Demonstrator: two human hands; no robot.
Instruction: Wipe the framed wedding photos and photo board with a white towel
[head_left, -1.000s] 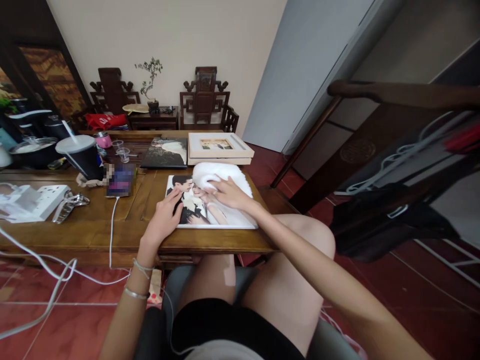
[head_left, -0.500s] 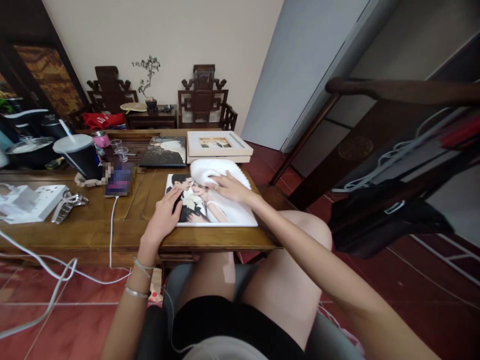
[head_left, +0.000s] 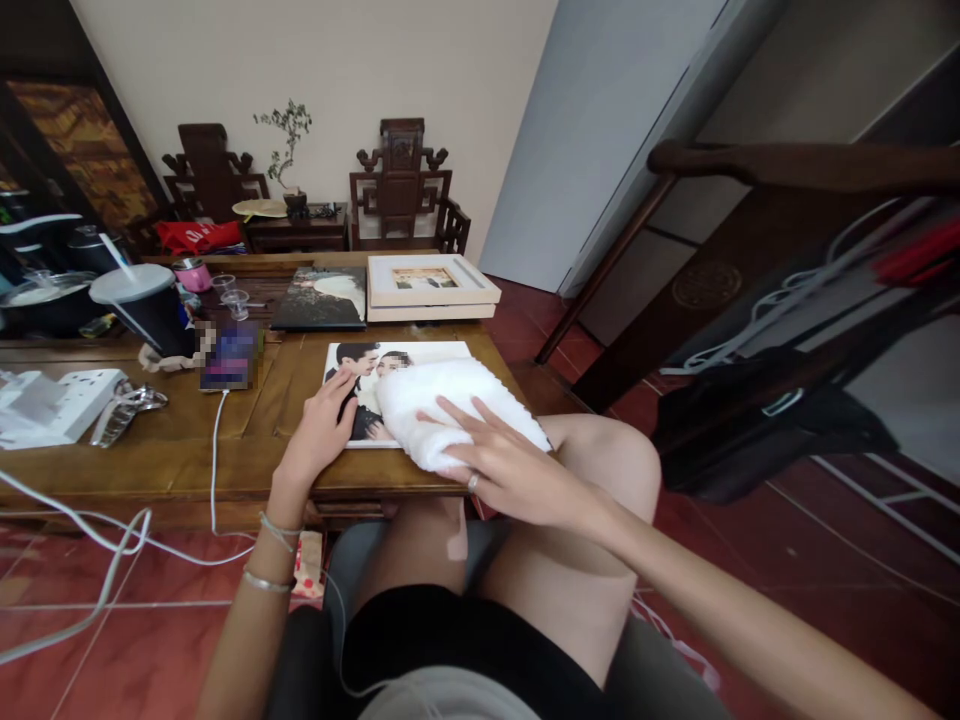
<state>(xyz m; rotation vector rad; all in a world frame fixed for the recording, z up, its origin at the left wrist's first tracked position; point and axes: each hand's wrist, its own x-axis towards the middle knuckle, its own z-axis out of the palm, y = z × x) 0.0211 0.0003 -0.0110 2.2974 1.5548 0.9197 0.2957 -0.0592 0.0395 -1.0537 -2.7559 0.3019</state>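
A glossy wedding photo panel (head_left: 360, 425) lies flat near the front edge of the wooden table. My left hand (head_left: 322, 420) rests on its left side, fingers stretched out, gripping nothing. A fluffy white cloth (head_left: 427, 390) covers the panel's right part and hangs a little past its near edge. My right hand (head_left: 510, 465), with a ring on one finger, holds the cloth from above. Its fingers are spread over the fabric, and part of the cloth is bunched beside them. The panel's lower right is hidden beneath the cloth.
Behind the panel are a dark photo panel (head_left: 319, 298) and a pale framed picture (head_left: 435, 290). To the left are a plugged-in phone (head_left: 229, 358), a lidded black cup (head_left: 150, 310), small clear cups and a white power strip (head_left: 75, 410). Cables hang over the table edge.
My right hand has drawn the white cloth down toward me, from the panel's upper right to its near edge. My left hand has stayed on the panel.
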